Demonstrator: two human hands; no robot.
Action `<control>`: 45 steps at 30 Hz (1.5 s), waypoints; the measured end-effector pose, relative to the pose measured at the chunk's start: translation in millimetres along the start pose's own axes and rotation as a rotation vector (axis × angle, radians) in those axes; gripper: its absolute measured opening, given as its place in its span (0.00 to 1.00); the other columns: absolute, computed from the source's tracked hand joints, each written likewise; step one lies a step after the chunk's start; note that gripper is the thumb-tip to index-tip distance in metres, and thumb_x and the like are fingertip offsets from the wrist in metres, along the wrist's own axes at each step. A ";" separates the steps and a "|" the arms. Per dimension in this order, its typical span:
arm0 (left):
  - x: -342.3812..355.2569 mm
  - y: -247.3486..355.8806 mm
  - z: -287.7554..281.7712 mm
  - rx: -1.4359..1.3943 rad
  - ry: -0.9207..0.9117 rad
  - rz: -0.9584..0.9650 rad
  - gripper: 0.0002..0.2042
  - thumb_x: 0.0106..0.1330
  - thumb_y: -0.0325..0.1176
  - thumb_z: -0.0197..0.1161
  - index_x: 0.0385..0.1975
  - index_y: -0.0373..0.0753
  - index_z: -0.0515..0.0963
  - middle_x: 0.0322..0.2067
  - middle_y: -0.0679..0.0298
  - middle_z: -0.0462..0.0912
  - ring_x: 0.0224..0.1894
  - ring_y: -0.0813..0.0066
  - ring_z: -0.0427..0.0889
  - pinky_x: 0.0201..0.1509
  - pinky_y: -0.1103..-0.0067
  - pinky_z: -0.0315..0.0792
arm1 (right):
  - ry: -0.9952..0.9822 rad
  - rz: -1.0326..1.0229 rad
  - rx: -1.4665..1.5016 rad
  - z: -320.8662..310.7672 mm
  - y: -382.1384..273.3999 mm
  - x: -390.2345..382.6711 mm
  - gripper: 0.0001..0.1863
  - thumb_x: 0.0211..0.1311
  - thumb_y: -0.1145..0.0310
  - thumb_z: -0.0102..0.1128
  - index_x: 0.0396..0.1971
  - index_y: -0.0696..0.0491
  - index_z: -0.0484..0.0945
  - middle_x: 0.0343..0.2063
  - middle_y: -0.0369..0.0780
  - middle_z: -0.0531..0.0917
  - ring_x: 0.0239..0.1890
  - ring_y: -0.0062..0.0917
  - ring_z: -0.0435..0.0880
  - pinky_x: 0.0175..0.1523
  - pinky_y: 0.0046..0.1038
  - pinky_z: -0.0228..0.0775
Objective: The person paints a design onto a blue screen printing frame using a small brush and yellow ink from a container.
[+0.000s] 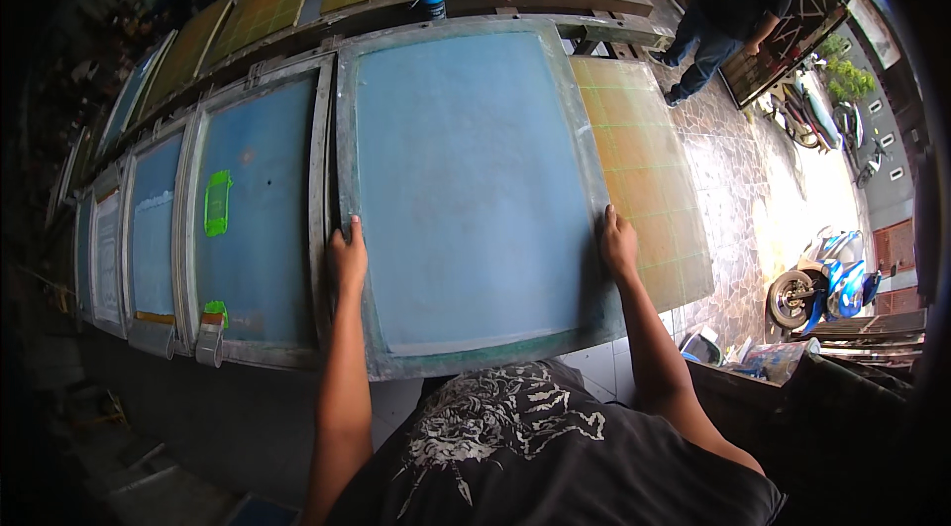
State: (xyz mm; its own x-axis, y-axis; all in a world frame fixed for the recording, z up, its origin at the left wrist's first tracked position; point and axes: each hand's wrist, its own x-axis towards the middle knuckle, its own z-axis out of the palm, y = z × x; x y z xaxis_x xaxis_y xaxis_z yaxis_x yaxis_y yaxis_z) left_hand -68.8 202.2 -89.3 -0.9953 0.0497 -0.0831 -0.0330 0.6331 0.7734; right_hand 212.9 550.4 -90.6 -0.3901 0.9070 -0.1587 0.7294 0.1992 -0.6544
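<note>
The left hand (348, 254) and right hand (620, 244) are partly closed, each gripping one side of a framed blue screen (471, 179), thumbs uppermost. The screen lies toward the right end of the desk (649, 164), its lower end past the near edge. Most fingers are hidden by the frame; whether it touches the desk, I cannot tell.
</note>
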 end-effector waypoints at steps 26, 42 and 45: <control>34.9 17.8 3.1 0.058 -0.077 0.080 0.36 0.61 0.57 0.52 0.49 0.21 0.66 0.47 0.37 0.72 0.52 0.46 0.72 0.54 0.65 0.67 | 0.051 0.027 0.003 14.7 -20.7 11.2 0.29 0.68 0.52 0.35 0.33 0.66 0.76 0.31 0.60 0.77 0.37 0.51 0.76 0.44 0.42 0.65; -13.2 58.6 -25.7 0.221 -0.001 0.243 0.38 0.61 0.44 0.58 0.64 0.30 0.47 0.61 0.39 0.54 0.64 0.44 0.55 0.66 0.61 0.53 | 0.048 -0.974 -0.013 63.2 -281.2 154.4 0.42 0.45 0.52 0.70 0.59 0.53 0.61 0.51 0.49 0.70 0.52 0.42 0.72 0.55 0.37 0.66; -50.8 73.3 -43.5 0.177 -0.036 0.329 0.36 0.58 0.39 0.61 0.62 0.30 0.50 0.61 0.43 0.55 0.64 0.45 0.56 0.65 0.60 0.53 | 0.014 -0.928 -0.093 130.9 -355.8 247.9 0.52 0.38 0.46 0.71 0.62 0.52 0.56 0.52 0.56 0.66 0.51 0.50 0.73 0.54 0.39 0.69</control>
State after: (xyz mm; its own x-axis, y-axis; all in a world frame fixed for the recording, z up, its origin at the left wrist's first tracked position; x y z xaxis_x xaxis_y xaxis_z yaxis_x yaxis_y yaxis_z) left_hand -24.6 212.5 -1.0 -0.9463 0.2972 0.1272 0.3070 0.7025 0.6421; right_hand -216.9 655.8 6.2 -0.8333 0.3738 0.4074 0.1714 0.8751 -0.4526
